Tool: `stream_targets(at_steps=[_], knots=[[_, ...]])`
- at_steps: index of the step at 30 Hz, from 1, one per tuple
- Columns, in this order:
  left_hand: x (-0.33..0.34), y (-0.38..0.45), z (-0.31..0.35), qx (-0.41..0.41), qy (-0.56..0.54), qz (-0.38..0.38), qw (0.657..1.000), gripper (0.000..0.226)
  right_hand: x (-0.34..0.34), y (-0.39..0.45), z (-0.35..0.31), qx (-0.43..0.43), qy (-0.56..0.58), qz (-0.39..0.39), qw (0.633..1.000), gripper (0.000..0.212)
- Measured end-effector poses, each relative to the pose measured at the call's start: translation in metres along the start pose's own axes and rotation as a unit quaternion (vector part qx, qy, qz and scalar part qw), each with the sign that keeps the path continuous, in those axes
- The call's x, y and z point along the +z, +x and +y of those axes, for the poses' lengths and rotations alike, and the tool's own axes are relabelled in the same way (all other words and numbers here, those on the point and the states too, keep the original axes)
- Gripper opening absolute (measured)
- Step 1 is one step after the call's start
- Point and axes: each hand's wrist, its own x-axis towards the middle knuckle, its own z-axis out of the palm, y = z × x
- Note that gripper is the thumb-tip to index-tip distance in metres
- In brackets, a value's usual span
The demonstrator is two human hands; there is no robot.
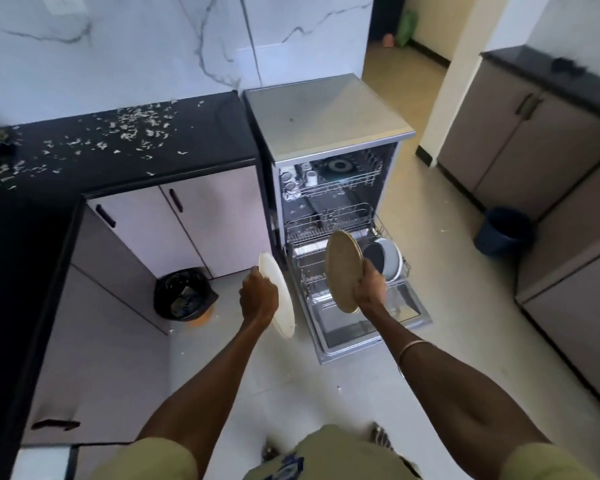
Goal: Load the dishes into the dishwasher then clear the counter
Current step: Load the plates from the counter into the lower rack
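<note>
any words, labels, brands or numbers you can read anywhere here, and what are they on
None can be read.
Shirt: a blue print at the bottom edge, too blurred to read.
Dishwasher: no badge or control text shows.
White plate in the left hand and tan plate in the right hand: plain, no marks.
Black bin and blue bucket: no label visible.

Open front of lower rack point(309, 271); bowls point(387, 259) at its right.

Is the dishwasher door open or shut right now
Open. The dishwasher door lies folded down flat, and the lower rack is pulled out over it.
</note>
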Motion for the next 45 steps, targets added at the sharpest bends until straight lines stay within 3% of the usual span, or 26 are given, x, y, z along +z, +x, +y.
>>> stream_targets(at_steps=[9, 16, 24, 30, 34, 37, 43, 45], knots=[[0.091, -0.039, 0.081, -0.044, -0.018, -0.027, 0.999, 0.038, -0.107, 0.041, 0.11, 0.058, -0.019, 0.007, 0.998, 0.051], [0.133, -0.048, 0.12, -0.026, -0.009, -0.008, 1.0, 0.032, -0.139, 0.081, 0.135, 0.06, 0.009, -0.006, 0.998, 0.05], [0.173, 0.012, 0.143, -0.005, -0.008, -0.017, 1.0, 0.034, -0.108, 0.155, 0.127, 0.075, 0.009, -0.032, 0.997, 0.055], [0.215, 0.077, 0.15, -0.01, 0.01, -0.064, 0.998, 0.039, -0.08, 0.218, 0.113, 0.094, 0.02, -0.052, 0.994, 0.056], [0.249, 0.109, 0.145, -0.003, 0.03, -0.09, 0.995, 0.038, -0.052, 0.259, 0.119, 0.098, 0.036, -0.041, 0.994, 0.077], [0.281, 0.132, 0.143, -0.014, 0.041, -0.095, 0.995, 0.035, -0.024, 0.295, 0.133, 0.113, 0.017, -0.061, 0.992, 0.079], [0.37, 0.18, 0.133, -0.021, 0.062, -0.102, 0.993, 0.035, 0.025, 0.365, 0.153, 0.131, 0.032, -0.124, 0.983, 0.051], [0.409, 0.195, 0.128, -0.019, 0.075, -0.109, 0.991, 0.032, 0.051, 0.39, 0.172, 0.127, 0.003, -0.145, 0.981, 0.052]])
